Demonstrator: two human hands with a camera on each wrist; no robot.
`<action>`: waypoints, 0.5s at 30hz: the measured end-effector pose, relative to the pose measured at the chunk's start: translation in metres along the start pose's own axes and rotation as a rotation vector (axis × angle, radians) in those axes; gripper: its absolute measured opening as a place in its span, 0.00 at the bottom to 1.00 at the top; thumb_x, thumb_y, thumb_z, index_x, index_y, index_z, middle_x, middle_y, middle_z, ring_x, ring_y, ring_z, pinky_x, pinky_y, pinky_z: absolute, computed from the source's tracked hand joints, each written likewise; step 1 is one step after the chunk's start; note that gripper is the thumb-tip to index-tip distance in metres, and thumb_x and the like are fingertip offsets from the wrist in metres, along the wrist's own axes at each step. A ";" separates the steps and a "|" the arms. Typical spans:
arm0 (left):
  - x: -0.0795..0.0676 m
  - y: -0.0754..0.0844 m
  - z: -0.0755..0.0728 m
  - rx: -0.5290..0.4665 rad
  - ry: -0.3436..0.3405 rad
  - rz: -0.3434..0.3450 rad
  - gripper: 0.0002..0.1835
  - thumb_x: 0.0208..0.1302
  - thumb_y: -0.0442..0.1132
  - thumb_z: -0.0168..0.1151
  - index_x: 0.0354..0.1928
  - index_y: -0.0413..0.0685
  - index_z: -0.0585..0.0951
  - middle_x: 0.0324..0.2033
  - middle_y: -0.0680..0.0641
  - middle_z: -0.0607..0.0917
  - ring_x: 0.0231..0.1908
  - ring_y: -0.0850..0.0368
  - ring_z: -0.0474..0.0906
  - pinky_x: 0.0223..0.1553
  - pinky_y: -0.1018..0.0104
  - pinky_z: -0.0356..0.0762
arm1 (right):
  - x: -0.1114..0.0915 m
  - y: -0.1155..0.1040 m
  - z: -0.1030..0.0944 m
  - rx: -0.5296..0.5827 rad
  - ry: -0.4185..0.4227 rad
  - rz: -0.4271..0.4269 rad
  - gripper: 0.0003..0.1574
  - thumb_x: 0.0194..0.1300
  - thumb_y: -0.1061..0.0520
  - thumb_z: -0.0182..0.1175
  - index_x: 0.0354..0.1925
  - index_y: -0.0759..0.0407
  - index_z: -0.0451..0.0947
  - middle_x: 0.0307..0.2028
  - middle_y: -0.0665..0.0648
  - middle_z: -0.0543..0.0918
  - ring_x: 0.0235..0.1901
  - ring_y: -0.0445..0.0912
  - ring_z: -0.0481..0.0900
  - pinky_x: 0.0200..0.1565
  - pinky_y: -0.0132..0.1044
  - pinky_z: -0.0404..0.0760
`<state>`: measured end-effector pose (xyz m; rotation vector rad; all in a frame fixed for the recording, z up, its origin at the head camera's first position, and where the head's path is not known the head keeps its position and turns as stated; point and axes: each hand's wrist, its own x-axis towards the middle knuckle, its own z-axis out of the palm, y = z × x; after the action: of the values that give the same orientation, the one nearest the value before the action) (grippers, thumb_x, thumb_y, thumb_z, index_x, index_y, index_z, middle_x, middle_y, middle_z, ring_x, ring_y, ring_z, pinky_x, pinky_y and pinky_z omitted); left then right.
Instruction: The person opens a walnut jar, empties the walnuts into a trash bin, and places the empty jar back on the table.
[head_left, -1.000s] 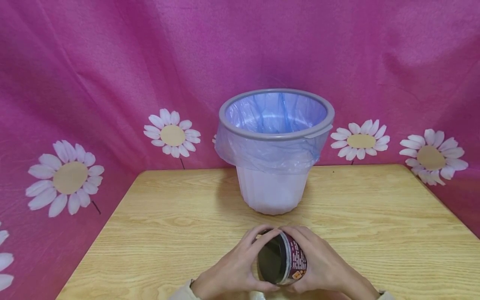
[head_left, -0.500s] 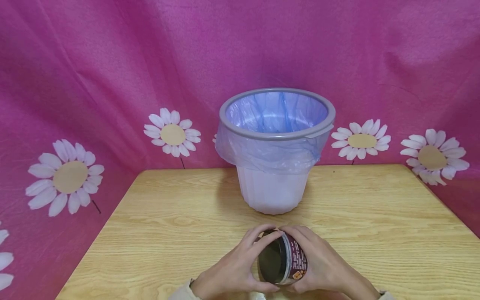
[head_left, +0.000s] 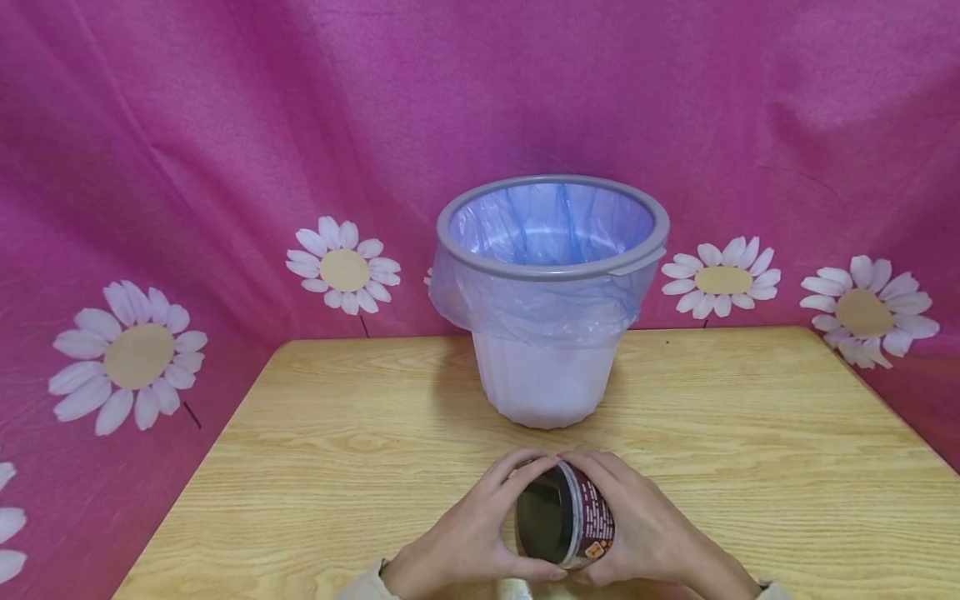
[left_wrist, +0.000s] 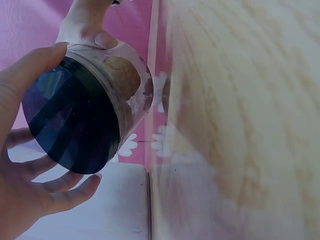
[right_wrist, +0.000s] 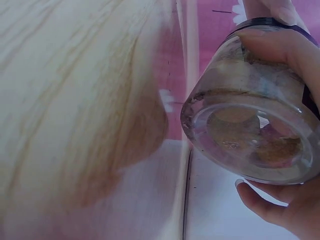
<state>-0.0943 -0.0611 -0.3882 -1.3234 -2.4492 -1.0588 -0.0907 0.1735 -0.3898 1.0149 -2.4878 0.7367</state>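
Observation:
Near the front of the table, both hands hold a clear jar (head_left: 596, 521) with a black lid (head_left: 543, 521) and a dark red printed label. It lies tilted on its side, lid facing left. My left hand (head_left: 472, 529) curls round the lid, thumb on the near side and fingers over the far side. Round the body grips my right hand (head_left: 648, 521). The left wrist view has the broad flat lid (left_wrist: 72, 120) facing the camera. From the right wrist, the round see-through base (right_wrist: 250, 137) shows brownish patches inside the jar, raised off the tabletop.
Behind the hands stands a white bin (head_left: 543, 379) with a grey rim and a bluish plastic liner (head_left: 532, 308) folded over it. A pink curtain (head_left: 375, 100) with daisies hangs behind the wooden table (head_left: 337, 450). Something small and shiny (head_left: 514, 591) peeks out at the bottom edge.
The fingers and thumb of my left hand have shifted slightly round the lid. The jar, the right hand and the bin stay practically where they were.

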 end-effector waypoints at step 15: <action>-0.002 0.000 -0.001 0.006 -0.031 -0.023 0.56 0.45 0.56 0.76 0.74 0.56 0.56 0.68 0.50 0.60 0.65 0.58 0.62 0.61 0.61 0.69 | 0.000 -0.001 0.001 0.009 -0.006 0.010 0.70 0.15 0.42 0.81 0.63 0.53 0.68 0.53 0.44 0.74 0.48 0.39 0.73 0.45 0.41 0.80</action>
<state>-0.0933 -0.0626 -0.3881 -1.3228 -2.4939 -1.0432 -0.0900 0.1727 -0.3905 1.0099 -2.4987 0.7495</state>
